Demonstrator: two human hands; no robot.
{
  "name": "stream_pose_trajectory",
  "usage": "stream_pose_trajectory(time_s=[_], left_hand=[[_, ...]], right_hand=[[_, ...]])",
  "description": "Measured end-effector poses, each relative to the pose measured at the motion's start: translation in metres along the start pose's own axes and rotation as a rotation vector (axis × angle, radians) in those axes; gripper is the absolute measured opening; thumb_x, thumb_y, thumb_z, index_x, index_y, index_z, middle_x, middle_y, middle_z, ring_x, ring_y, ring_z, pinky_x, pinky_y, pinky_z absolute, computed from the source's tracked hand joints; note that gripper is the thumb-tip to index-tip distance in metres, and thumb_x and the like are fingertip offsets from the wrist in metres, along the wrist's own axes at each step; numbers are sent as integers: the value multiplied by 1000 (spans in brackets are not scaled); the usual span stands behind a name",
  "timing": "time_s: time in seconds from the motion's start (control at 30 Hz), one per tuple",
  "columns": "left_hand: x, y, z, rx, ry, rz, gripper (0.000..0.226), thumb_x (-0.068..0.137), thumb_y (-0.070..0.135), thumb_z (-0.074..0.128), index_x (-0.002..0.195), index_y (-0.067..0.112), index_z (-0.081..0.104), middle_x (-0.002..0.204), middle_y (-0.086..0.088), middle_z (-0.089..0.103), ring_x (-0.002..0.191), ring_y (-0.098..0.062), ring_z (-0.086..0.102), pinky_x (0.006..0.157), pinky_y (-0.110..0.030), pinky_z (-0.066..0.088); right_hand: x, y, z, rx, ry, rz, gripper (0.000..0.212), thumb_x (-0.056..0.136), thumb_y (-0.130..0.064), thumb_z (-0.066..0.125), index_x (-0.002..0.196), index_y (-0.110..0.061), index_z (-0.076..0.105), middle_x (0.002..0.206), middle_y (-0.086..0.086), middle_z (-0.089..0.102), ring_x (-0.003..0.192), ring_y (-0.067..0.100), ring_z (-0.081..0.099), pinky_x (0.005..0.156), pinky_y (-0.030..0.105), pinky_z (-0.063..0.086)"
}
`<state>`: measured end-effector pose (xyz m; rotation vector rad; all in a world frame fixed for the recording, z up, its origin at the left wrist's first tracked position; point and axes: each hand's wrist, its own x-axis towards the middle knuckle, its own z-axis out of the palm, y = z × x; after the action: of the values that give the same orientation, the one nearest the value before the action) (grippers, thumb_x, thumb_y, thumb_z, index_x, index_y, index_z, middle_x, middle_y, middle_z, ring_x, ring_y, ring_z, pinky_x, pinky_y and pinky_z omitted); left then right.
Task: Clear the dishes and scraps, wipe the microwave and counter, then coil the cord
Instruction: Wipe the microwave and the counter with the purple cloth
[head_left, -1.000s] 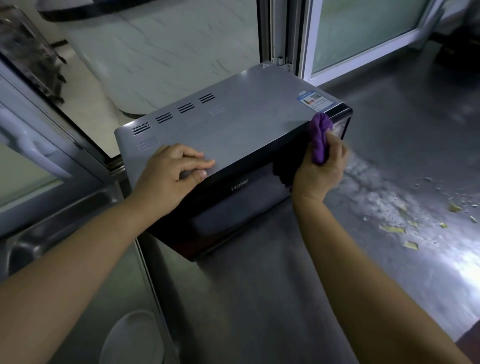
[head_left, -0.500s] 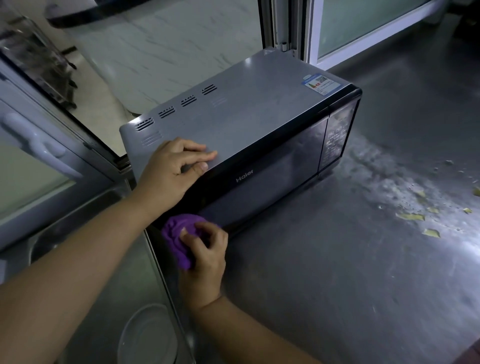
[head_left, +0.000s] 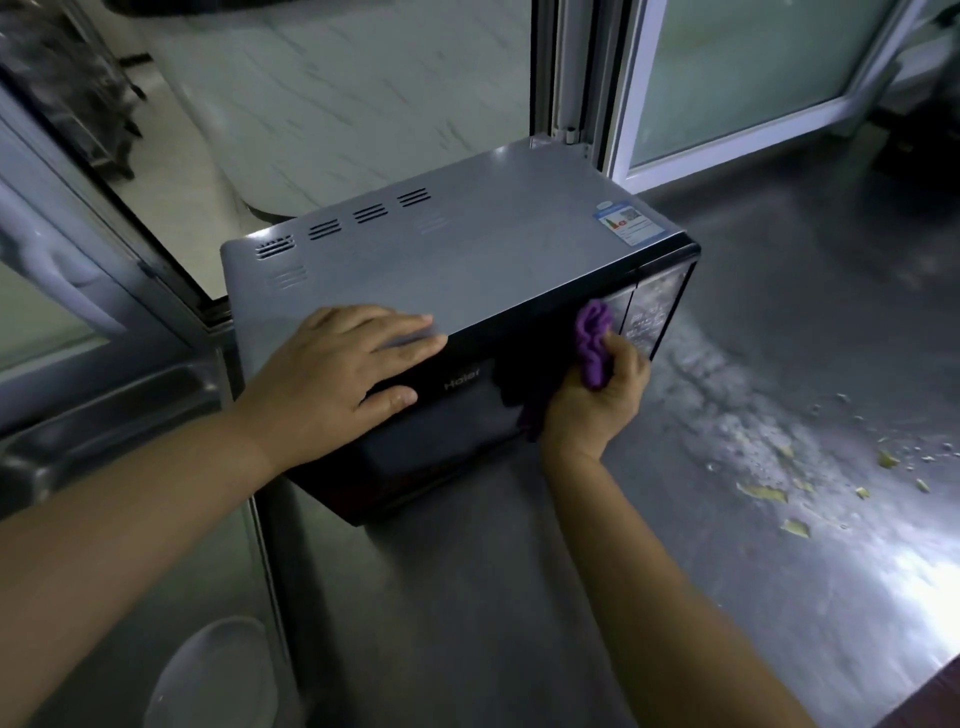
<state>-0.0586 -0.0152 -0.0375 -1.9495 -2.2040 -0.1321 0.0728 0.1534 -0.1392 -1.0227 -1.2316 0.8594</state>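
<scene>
The left hand (head_left: 332, 379) is lying flat, fingers straight, on the microwave (head_left: 467, 270). The right hand (head_left: 597, 400) is gripping a purple cloth (head_left: 592, 343) against the door, hiding part of the glass; scraps (head_left: 795, 527) are blurring on the counter (head_left: 519, 597).

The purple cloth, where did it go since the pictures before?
The right hand swept the purple cloth from the door's lower left corner across to the right, beside the control panel, keeping its grip. The left hand flattened its fingers but stayed on the microwave. The scraps stayed put.

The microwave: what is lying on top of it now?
On the microwave top rest the left hand, flat near the front edge, and a label sticker at the right. The surface under the hand is hidden.
</scene>
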Motion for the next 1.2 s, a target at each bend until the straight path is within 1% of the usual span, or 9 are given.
stream_pose_trajectory(time_s=[0.27,0.43,0.6,0.77,0.9,0.97,1.03,1.13,1.2], left_hand=[[3,3,-4,-12,3,0,50,87,42,39,131,22,53,131,3,56,113,-20,51,94,-37,38],[3,4,-4,-8,1,4,51,88,45,38,131,21,53,131,2,56,111,-24,55,91,-41,43],[4,5,-4,-30,6,11,56,95,51,22,131,20,52,131,2,56,108,-24,57,90,-40,43],[5,4,-1,-51,31,9,53,95,49,26,129,20,54,131,3,56,108,-23,56,89,-40,43],[6,1,-1,-35,35,19,50,94,46,31,128,20,56,131,2,57,107,-25,58,88,-41,45],[6,0,1,-33,43,25,49,94,46,33,128,21,56,130,2,57,107,-24,56,88,-41,45],[6,0,2,-40,55,23,49,94,46,32,128,21,56,130,2,57,107,-22,53,88,-41,44],[6,0,2,-41,63,21,47,93,45,34,128,21,56,130,2,57,108,-21,51,87,-41,44],[7,1,1,-34,70,21,46,90,40,41,127,19,57,130,1,57,106,-24,53,87,-43,45]], right_hand=[[35,-10,1,3,104,144,21,77,10,61,97,6,65,98,23,60,89,18,53,81,4,34],[-49,-34,6,99,-71,96,21,72,17,65,90,6,61,92,17,49,80,6,48,82,7,39],[-42,-41,3,145,-122,66,18,72,16,64,88,7,61,94,22,50,83,12,52,84,10,41],[25,-33,9,106,21,78,19,79,11,61,98,7,62,102,22,52,95,26,55,90,29,45],[78,-13,9,41,121,76,25,84,4,57,109,5,61,106,22,52,91,10,49,86,11,39],[98,-5,8,24,176,116,29,84,2,54,113,3,60,105,18,51,92,15,51,84,6,37],[108,-2,9,39,200,162,30,85,0,53,114,2,60,103,11,49,96,27,56,89,17,44],[95,4,12,50,187,204,32,82,5,50,112,5,60,102,19,54,97,35,57,92,39,46],[62,5,12,27,164,255,36,79,10,48,113,4,60,107,24,56,99,34,56,93,34,44]])
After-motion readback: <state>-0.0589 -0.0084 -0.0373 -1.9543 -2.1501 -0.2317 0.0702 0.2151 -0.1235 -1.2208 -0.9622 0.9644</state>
